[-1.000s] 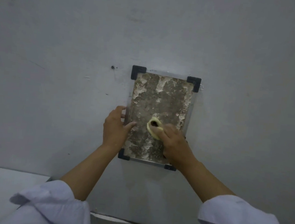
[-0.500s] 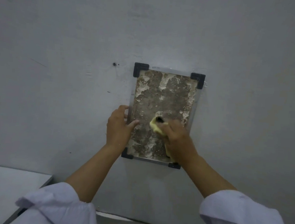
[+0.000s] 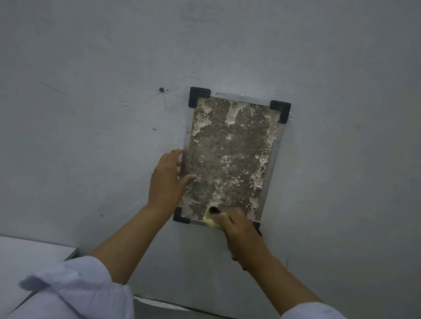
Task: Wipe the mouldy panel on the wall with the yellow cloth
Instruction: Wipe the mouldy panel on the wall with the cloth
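Panel, mouldy, fixed to wall. Right hand clenched on yellow cloth at panel's bottom edge; left hand, fingers loose, braces panel's left edge. Step: wiping. Next likely: upward stroke across untouched mould.

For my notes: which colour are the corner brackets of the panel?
Black, clearest in the head view: corner brackets on the mouldy panel.

Looks like a lab or test room: bare grey wall, sample panel clipped on with black corner brackets, white lab-coat sleeves, plain white tabletop.
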